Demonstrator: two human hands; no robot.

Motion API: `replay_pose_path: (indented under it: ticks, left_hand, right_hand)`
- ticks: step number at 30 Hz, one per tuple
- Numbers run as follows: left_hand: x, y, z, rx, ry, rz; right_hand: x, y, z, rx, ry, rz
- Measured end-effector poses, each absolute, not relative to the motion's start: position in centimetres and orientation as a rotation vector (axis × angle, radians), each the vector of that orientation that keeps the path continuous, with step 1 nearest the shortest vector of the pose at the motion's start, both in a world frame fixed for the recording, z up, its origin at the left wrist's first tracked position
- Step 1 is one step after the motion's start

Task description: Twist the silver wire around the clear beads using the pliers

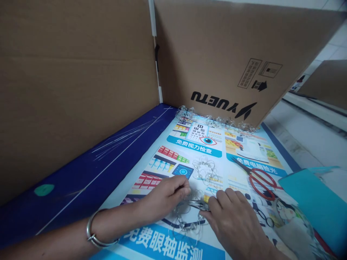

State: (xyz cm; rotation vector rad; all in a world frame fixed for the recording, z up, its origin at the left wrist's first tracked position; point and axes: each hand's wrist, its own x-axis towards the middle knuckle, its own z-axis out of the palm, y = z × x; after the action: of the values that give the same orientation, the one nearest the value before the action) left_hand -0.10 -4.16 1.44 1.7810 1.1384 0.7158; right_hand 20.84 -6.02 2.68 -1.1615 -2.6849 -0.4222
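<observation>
Cardboard wall (76, 90) at left, upright. Second cardboard panel (217, 54) behind, printed "YUETU" upside down. Printed poster (189, 144) lies flat as work surface, with a dark blue border (81, 180). Thin straight wires (121, 139) lie on the border; green oval sticker (44, 189) nearer the left edge. Row of clear beaded wire pieces (217, 121) along panel foot. Red-handled scissors (260, 180) lie beside teal sheet (317, 202).

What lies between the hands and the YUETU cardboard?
Head view: a looped wire-and-bead piece on the poster, then a row of clear beaded pieces at the cardboard's foot.
</observation>
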Motion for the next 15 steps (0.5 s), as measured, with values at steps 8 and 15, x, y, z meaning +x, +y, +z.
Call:
replay_pose_path:
  ticks: [8,15]
  left_hand:
    - [0.0,-4.1,0.5,1.97,1.092,0.722]
    - [-0.2,-3.8,0.3,2.055,1.041,0.721]
  right_hand:
    - [20.7,-6.3,2.4,-1.21,-2.688,-0.328]
    - [21.4,-6.1,2.2,-1.245,-2.676,-0.236]
